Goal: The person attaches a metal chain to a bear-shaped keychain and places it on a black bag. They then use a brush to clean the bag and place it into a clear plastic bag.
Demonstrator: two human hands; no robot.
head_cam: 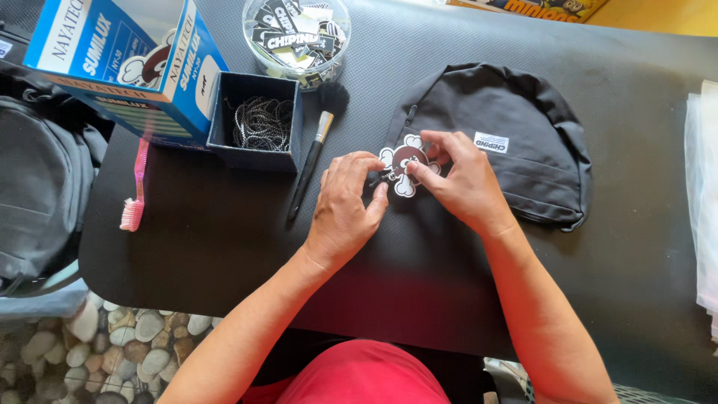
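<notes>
A dark red and white bone-shaped charm [404, 160] lies at the left edge of a black backpack [516, 135] on the dark table mat [224, 232]. My right hand [458, 178] pinches the charm between thumb and fingers. My left hand [345, 206] meets it from the left, fingertips pinched on a small metal chain [379, 178] at the charm's side. Both hands touch the charm next to the backpack's zipper.
A dark box of ball chains [260, 123] stands at the back left, a blue carton [127, 60] beside it. A clear tub of labels [297, 37], a black brush [318, 142] and a pink toothbrush [136, 187] lie nearby. Another bag [37, 179] sits far left, clear plastic [703, 194] far right.
</notes>
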